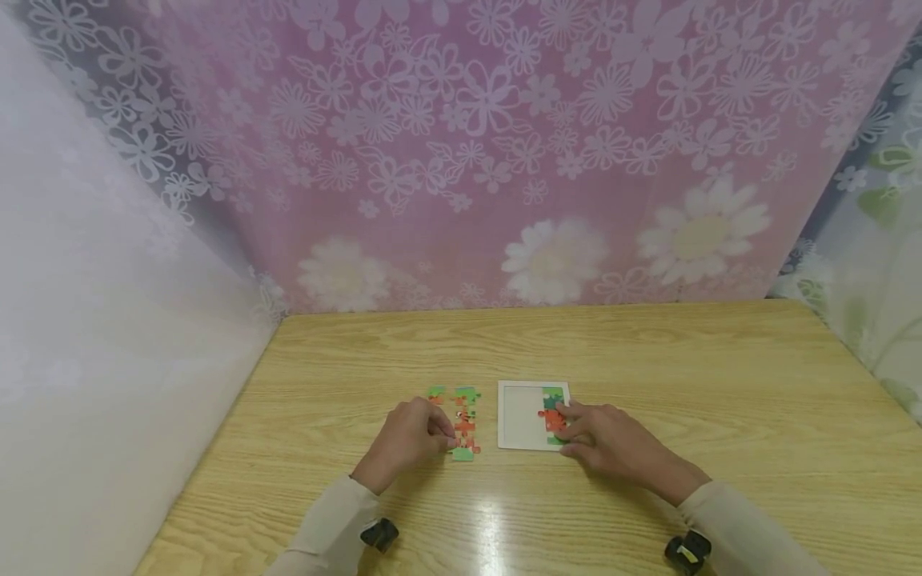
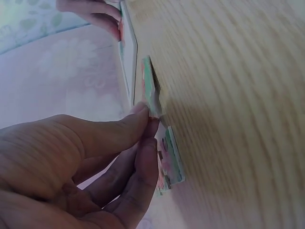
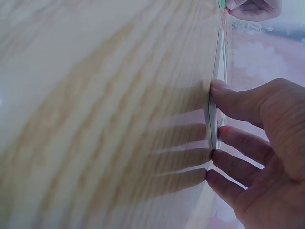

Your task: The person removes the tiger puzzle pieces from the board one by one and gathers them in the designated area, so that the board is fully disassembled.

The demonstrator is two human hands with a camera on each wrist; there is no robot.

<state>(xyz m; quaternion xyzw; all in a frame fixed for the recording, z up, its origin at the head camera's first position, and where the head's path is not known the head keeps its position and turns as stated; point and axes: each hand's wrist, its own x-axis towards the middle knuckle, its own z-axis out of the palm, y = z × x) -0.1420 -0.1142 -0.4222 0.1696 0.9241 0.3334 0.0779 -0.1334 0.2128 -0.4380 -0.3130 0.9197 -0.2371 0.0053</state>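
The left hand (image 1: 406, 436) pinches a puzzle strip (image 1: 465, 426); the right hand (image 1: 612, 438) rests on a white frame (image 1: 522, 416)

The fingers of the left hand are curled, with the thumb and forefinger brought together on the left edge of the puzzle strip, close to its near end. From that pinch the strip, a red and green column of pieces, runs away past the fingertips, and its green near end lies just to the right of the thumb. A small loose piece (image 1: 436, 394), red and green, lies just beyond the knuckles of the same hand, left of the strip's far end.

To the right of those fingertips, with a narrow bare gap of table (image 1: 324, 384) next to the strip, lies the white frame. Its left part, the side farther from the right fingers, shows a pale bare base. Along its right side, directly under and beside the right fingers, sits a column of fitted pieces (image 1: 553, 419) in green and red.

The right hand is not clenched: its fingers are spread and loosely bent. The thumb touches the frame's near edge by the right corner, while fingertips rest on the fitted pieces and at the frame's right edge.

Behind each hand, below the fingers, come 2 pale sleeves (image 1: 327, 520) and 2 black wrist devices (image 1: 379, 534). Well beyond all the fingertips hangs a pink flowered cloth (image 1: 432, 160).
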